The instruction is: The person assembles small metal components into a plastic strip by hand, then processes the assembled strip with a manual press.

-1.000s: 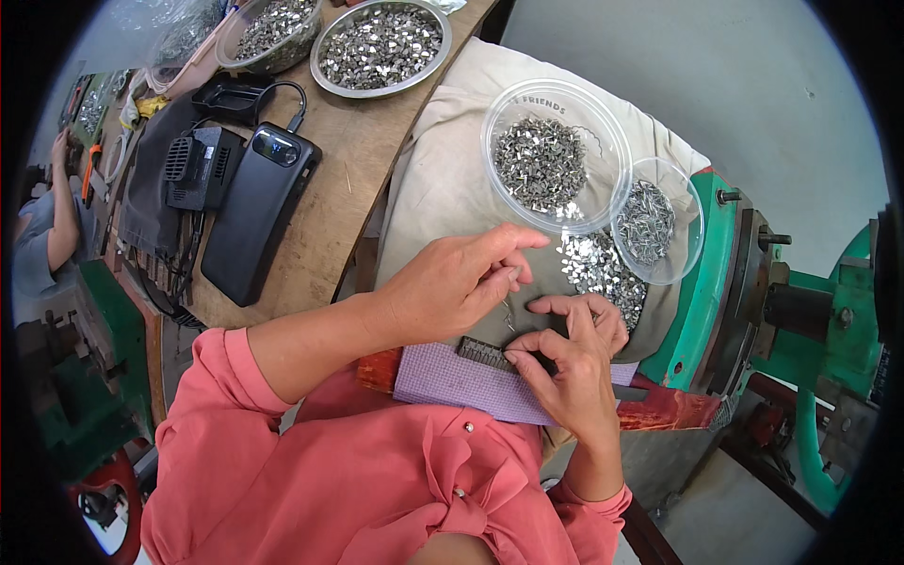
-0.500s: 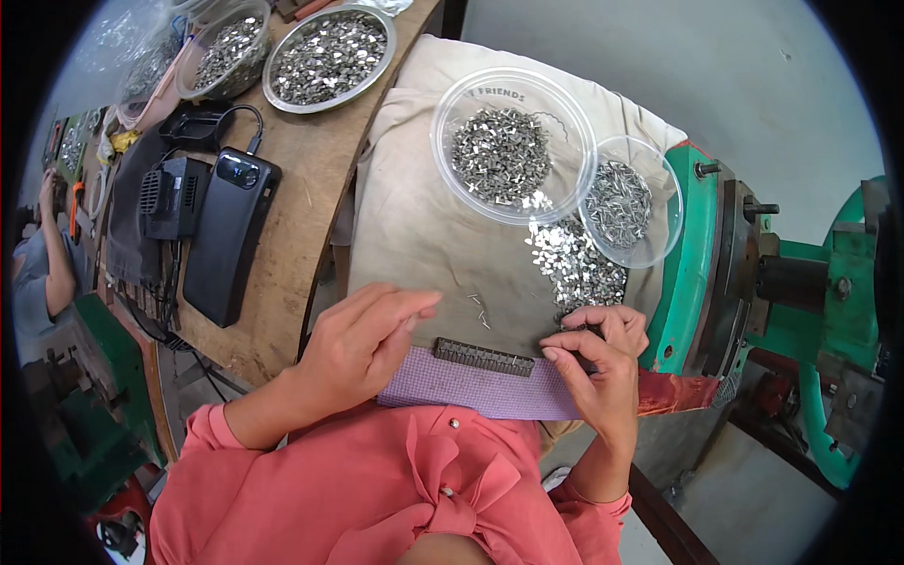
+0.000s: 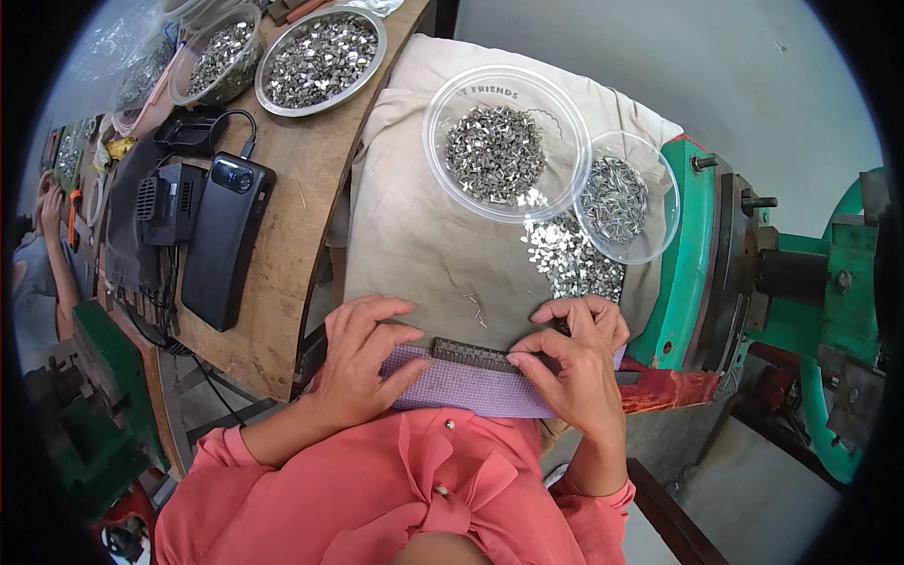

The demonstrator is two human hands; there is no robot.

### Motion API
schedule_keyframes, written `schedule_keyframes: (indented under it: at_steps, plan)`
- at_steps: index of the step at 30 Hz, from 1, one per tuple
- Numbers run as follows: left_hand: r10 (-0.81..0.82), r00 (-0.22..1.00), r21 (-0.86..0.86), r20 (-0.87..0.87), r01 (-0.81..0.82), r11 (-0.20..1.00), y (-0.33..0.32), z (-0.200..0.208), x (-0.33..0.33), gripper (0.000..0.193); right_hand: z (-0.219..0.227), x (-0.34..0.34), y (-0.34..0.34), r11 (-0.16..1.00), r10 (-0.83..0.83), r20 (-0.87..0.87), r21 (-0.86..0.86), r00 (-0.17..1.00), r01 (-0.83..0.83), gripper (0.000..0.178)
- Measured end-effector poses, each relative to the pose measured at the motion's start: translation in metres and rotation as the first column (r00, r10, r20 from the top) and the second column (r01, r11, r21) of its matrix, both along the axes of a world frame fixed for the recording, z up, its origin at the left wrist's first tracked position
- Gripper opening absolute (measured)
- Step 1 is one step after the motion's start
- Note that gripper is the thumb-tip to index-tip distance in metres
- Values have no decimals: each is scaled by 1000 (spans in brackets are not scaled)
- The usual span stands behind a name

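One dark toothed strip [image 3: 474, 354] lies crosswise on a purple cloth [image 3: 471, 388], its long axis running left to right between both hands. The right hand [image 3: 576, 363] pinches its right end with fingers pressed together; the left hand [image 3: 363, 356], fingers spread, rests flat just left. Loose metal bits [image 3: 573, 261] lie beyond, near two clear bowls [image 3: 452, 80].

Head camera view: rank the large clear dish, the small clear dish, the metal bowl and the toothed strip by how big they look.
1. Large clear dish and metal bowl: look alike, and the bowl lies farther off.
2. Small clear dish.
3. Toothed strip, thin, between both hands.
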State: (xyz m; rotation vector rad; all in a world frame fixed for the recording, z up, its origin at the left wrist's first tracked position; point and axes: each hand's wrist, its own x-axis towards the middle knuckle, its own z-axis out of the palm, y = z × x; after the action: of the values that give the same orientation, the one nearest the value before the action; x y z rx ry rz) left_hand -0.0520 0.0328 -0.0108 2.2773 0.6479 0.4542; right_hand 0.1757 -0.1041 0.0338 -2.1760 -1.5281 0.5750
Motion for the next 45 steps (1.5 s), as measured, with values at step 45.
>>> schedule_keyframes:
  at_steps: [45]
  plan:
    - [-52,996,108,77,44,993,-5,-10,7,26,-66,-26,-112,647,-744,178,433,644,627,30]
